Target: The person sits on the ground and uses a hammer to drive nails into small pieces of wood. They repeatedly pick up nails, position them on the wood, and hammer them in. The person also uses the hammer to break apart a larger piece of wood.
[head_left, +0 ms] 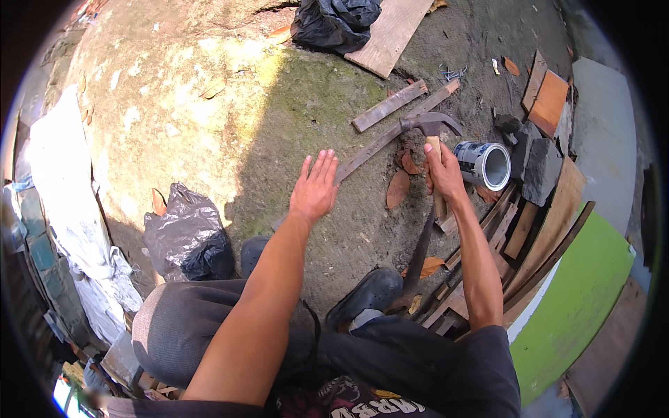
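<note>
Fingers (431,156) around hammer (431,126) (wood-handled, curved-clawed)

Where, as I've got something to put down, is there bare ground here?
Mostly bare: the ground between white cloth and left hand, above the lower black bag; a smaller patch between the long wood strip and right shoe. Crowded: the right side, with can, stones and wood scraps.

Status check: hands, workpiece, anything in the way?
Left hand open, palm down on wood strip. Right hand gripping hammer by its handle. Strip flat on ground. Metal can close beside right hand, might crowd it.
</note>
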Available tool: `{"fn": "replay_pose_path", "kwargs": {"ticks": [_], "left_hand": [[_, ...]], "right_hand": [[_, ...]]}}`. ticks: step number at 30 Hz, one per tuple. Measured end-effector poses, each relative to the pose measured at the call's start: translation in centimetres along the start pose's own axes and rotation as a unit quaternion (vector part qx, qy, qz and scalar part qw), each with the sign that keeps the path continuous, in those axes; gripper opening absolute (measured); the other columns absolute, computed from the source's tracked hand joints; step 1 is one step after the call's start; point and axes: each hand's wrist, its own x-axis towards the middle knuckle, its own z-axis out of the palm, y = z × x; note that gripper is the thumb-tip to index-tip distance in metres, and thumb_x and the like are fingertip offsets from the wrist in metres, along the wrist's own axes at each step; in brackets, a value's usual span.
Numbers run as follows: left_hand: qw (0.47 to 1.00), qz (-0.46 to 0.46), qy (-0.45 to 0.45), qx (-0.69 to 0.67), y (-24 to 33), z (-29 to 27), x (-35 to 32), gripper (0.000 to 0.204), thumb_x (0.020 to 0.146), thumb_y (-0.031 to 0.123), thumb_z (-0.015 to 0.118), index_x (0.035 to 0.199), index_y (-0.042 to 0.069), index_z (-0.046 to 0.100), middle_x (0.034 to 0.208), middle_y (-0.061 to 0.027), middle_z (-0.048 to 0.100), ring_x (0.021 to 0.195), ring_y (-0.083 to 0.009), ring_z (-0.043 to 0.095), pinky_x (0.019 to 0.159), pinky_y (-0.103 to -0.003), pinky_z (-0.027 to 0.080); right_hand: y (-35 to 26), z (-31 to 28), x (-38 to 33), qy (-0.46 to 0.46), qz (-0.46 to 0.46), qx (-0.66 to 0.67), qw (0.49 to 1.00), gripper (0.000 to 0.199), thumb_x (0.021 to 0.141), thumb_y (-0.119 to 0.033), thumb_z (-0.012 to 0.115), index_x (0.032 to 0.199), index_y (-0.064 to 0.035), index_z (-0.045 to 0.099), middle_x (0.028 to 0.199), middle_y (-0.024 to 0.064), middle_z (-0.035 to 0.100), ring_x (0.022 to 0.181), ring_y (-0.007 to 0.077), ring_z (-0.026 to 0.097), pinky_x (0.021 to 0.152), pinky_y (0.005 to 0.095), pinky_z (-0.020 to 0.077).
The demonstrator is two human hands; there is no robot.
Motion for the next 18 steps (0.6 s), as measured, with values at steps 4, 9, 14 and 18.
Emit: {"fn": "replay_pose_path", "kwargs": {"ticks": [4, 9, 14, 18], "left_hand": [[1.000, 0.004, -0.004, 0.022, 0.4, -0.2, 0.0, 0.064, 0.097, 0.033, 0.055, 0.149, 0.001, 0.036, 0.160, -0.0126, 0.032, 0.150, -0.0255, 0.025, 0.124, -0.046, 0.017], [1.000, -0.013, -0.017, -0.002, 0.2, 0.0, -0.2, 0.065, 0.097, 0.033, 0.054, 0.151, 0.002, 0.035, 0.161, -0.0110, 0.030, 0.151, -0.0242, 0.024, 0.125, -0.046, 0.015], [0.999, -0.010, -0.032, 0.018, 0.5, -0.6, -0.1, 0.066, 0.095, 0.028, 0.055, 0.151, 0.002, 0.033, 0.162, -0.0106, 0.029, 0.152, -0.0236, 0.023, 0.125, -0.045, 0.014], [0.999, -0.007, -0.030, 0.005, 0.3, -0.4, -0.1, 0.066, 0.091, 0.011, 0.053, 0.152, 0.002, 0.030, 0.162, -0.0115, 0.028, 0.152, -0.0242, 0.023, 0.125, -0.044, 0.016]], "right_hand": [[0.2, 1.9, -0.2, 0.085, 0.007, 0.035, 0.996, 0.038, 0.101, -0.041, 0.056, 0.094, -0.0039, 0.053, 0.068, 0.0056, 0.056, 0.048, 0.0174, 0.056, 0.044, 0.0345, 0.0465], [0.3, 5.1, -4.7, -0.067, -0.100, -0.192, 0.974, 0.046, 0.094, -0.042, 0.064, 0.113, -0.0002, 0.059, 0.089, 0.0257, 0.067, 0.081, 0.0460, 0.066, 0.071, 0.0494, 0.0505], [1.1, 7.5, -9.3, -0.080, -0.233, -0.238, 0.940, 0.041, 0.087, -0.022, 0.071, 0.122, -0.0059, 0.057, 0.095, 0.0201, 0.067, 0.081, 0.0409, 0.067, 0.068, 0.0458, 0.0544], [1.2, 8.8, -10.5, -0.049, -0.352, -0.310, 0.882, 0.041, 0.088, -0.021, 0.071, 0.124, -0.0079, 0.058, 0.097, 0.0127, 0.062, 0.080, 0.0323, 0.067, 0.063, 0.0399, 0.0547]]}}
